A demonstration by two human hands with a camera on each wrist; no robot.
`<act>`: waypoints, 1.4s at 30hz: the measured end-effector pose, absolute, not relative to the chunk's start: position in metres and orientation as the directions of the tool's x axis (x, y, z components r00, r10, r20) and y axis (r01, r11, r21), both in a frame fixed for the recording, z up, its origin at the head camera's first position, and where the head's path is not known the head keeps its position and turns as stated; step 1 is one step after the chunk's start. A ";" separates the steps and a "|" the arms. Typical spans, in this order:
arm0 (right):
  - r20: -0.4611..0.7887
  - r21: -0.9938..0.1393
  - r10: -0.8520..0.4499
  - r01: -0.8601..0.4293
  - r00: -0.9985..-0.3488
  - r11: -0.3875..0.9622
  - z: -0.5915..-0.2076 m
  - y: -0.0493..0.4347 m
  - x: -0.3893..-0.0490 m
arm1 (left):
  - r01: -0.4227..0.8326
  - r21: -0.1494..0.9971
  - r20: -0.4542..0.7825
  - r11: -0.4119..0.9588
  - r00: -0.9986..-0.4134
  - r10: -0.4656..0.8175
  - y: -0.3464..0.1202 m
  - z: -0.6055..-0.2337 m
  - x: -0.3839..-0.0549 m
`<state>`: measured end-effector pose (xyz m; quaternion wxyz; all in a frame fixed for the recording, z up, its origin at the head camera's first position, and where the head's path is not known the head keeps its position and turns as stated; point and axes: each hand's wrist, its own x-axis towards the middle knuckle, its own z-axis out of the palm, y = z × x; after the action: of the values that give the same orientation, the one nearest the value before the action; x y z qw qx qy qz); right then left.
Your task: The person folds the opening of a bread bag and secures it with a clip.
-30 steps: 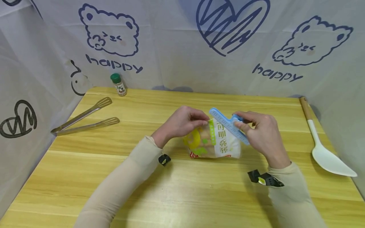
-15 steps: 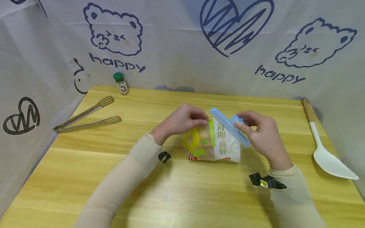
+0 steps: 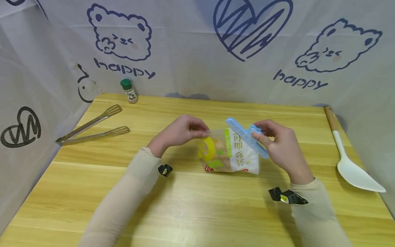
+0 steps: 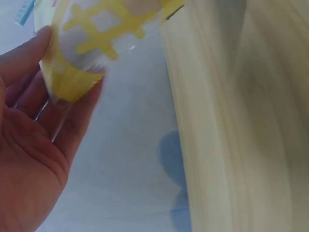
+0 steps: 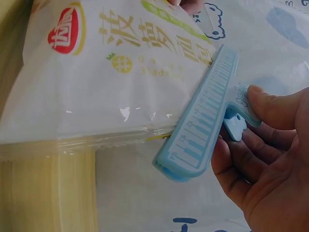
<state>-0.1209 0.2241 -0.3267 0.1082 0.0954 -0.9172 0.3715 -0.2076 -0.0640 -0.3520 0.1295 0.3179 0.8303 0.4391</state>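
A bread bag (image 3: 220,151), clear with yellow and green print and a white band at its right, lies in the middle of the head view. My left hand (image 3: 182,132) pinches its far left corner; the left wrist view shows thumb and fingers about the yellow-printed corner (image 4: 79,77). With thumb and fingers, my right hand (image 3: 282,147) holds a light blue bag clip (image 3: 245,135) by its handle. The clip (image 5: 198,125) slants across the bag's far right corner. Whether its jaws bite the film there is hard to tell.
Metal tongs (image 3: 89,127) lie spread at the left of the wooden table (image 3: 197,212). A green-capped seasoning bottle (image 3: 129,92) stands at the back left. Along the right side lies a white spatula (image 3: 351,171) with a wooden handle. Printed cloth walls (image 3: 185,48) close off the back and sides.
My left hand has moved left along the bag's far edge, from near the green strip to the left corner. The right hand and the clip stay nearly where they were.
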 end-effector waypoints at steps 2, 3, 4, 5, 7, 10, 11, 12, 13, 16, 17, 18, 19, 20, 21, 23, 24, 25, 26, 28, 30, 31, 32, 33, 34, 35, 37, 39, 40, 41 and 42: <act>0.258 -0.675 -0.090 -0.246 -0.962 0.695 -0.327 0.223 -0.121 | 0.405 0.827 0.083 0.389 -0.773 0.630 -0.068 -0.353 -0.206; 0.251 -0.684 -0.087 -0.240 -0.964 0.688 -0.327 0.223 -0.120 | 0.401 0.835 0.093 0.378 -0.778 0.621 -0.070 -0.353 -0.206; 0.244 -0.693 -0.086 -0.236 -0.966 0.681 -0.327 0.222 -0.120 | 0.388 0.847 0.098 0.363 -0.785 0.612 -0.071 -0.353 -0.205; 0.238 -0.700 -0.084 -0.231 -0.968 0.675 -0.327 0.222 -0.120 | 0.375 0.859 0.101 0.348 -0.792 0.602 -0.072 -0.352 -0.205; 0.226 -0.711 -0.083 -0.223 -0.971 0.667 -0.327 0.222 -0.120 | 0.352 0.879 0.105 0.323 -0.802 0.589 -0.073 -0.350 -0.206; 0.188 -0.725 -0.087 -0.198 -0.978 0.659 -0.328 0.222 -0.123 | 0.331 0.891 0.093 0.312 -0.804 0.587 -0.074 -0.347 -0.212; 0.170 -0.729 -0.088 -0.186 -0.981 0.659 -0.328 0.222 -0.125 | 0.335 0.886 0.088 0.321 -0.801 0.592 -0.075 -0.347 -0.215; 0.147 -0.735 -0.090 -0.170 -0.985 0.656 -0.329 0.222 -0.127 | 0.343 0.878 0.082 0.334 -0.795 0.601 -0.075 -0.347 -0.219; 0.121 -0.742 -0.093 -0.152 -0.988 0.653 -0.331 0.222 -0.130 | 0.349 0.869 0.072 0.351 -0.790 0.608 -0.075 -0.347 -0.223; 0.038 -0.764 -0.099 -0.092 -0.994 0.639 -0.336 0.223 -0.138 | 0.369 0.837 0.030 0.404 -0.769 0.639 -0.074 -0.349 -0.234; 0.010 -0.775 -0.100 -0.071 -0.995 0.628 -0.338 0.223 -0.140 | 0.371 0.828 0.013 0.420 -0.762 0.648 -0.073 -0.350 -0.237; -0.014 -0.787 -0.100 -0.051 -0.995 0.615 -0.340 0.223 -0.142 | 0.369 0.823 -0.005 0.432 -0.756 0.655 -0.072 -0.351 -0.240; -0.034 -0.800 -0.099 -0.033 -0.994 0.599 -0.342 0.223 -0.145 | 0.365 0.818 -0.022 0.445 -0.753 0.658 -0.072 -0.352 -0.242; -0.051 -0.815 -0.099 -0.016 -0.994 0.579 -0.344 0.224 -0.147 | 0.358 0.817 -0.037 0.452 -0.751 0.660 -0.071 -0.353 -0.244; -0.063 -0.830 -0.100 -0.003 -0.993 0.558 -0.346 0.224 -0.150 | 0.348 0.818 -0.050 0.458 -0.750 0.660 -0.070 -0.354 -0.246; -0.089 -0.854 -0.105 0.022 -0.990 0.520 -0.351 0.225 -0.155 | 0.338 0.814 -0.069 0.473 -0.752 0.656 -0.069 -0.357 -0.249; -0.102 -0.863 -0.110 0.033 -0.989 0.504 -0.354 0.225 -0.158 | 0.332 0.813 -0.078 0.479 -0.753 0.653 -0.068 -0.359 -0.250; -0.114 -0.869 -0.114 0.044 -0.987 0.493 -0.357 0.226 -0.161 | 0.332 0.808 -0.082 0.487 -0.755 0.651 -0.067 -0.361 -0.252; -0.128 -0.874 -0.118 0.056 -0.985 0.483 -0.360 0.227 -0.163 | 0.334 0.803 -0.086 0.494 -0.755 0.650 -0.066 -0.363 -0.253; -0.164 -0.871 -0.120 0.086 -0.979 0.484 -0.366 0.229 -0.168 | 0.336 0.791 -0.098 0.511 -0.755 0.648 -0.063 -0.367 -0.256; -0.195 -0.862 -0.119 0.112 -0.974 0.494 -0.372 0.231 -0.171 | 0.333 0.785 -0.107 0.522 -0.757 0.644 -0.061 -0.372 -0.257; -0.207 -0.856 -0.117 0.121 -0.971 0.503 -0.375 0.232 -0.173 | 0.331 0.782 -0.110 0.529 -0.761 0.639 -0.060 -0.374 -0.258; -0.216 -0.851 -0.116 0.128 -0.969 0.510 -0.377 0.232 -0.174 | 0.323 0.784 -0.115 0.530 -0.764 0.635 -0.060 -0.375 -0.258; -0.223 -0.847 -0.118 0.132 -0.968 0.516 -0.380 0.233 -0.175 | 0.313 0.787 -0.119 0.532 -0.769 0.629 -0.060 -0.377 -0.258; -0.227 -0.844 -0.122 0.133 -0.966 0.519 -0.382 0.233 -0.176 | 0.309 0.788 -0.118 0.532 -0.773 0.623 -0.059 -0.379 -0.258; -0.230 -0.841 -0.125 0.133 -0.965 0.525 -0.384 0.234 -0.177 | 0.309 0.788 -0.115 0.532 -0.776 0.620 -0.059 -0.380 -0.258; -0.233 -0.834 -0.130 0.130 -0.964 0.537 -0.389 0.235 -0.179 | 0.307 0.789 -0.112 0.531 -0.779 0.617 -0.058 -0.384 -0.257; -0.240 -0.832 -0.133 0.133 -0.962 0.539 -0.393 0.236 -0.180 | 0.310 0.786 -0.108 0.534 -0.783 0.613 -0.057 -0.388 -0.257; -0.243 -0.830 -0.134 0.135 -0.961 0.541 -0.395 0.237 -0.180 | 0.310 0.784 -0.107 0.537 -0.785 0.610 -0.056 -0.390 -0.256; -0.249 -0.828 -0.133 0.139 -0.959 0.543 -0.397 0.237 -0.181 | 0.308 0.782 -0.109 0.541 -0.788 0.606 -0.056 -0.391 -0.256; -0.254 -0.827 -0.133 0.143 -0.958 0.543 -0.398 0.237 -0.181 | 0.302 0.782 -0.113 0.546 -0.792 0.600 -0.055 -0.392 -0.256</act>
<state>-0.1810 0.2370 -0.3979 -0.1447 -0.0029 -0.8663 0.4780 -0.2558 -0.0555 -0.3923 0.1874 0.2625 0.8589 0.3979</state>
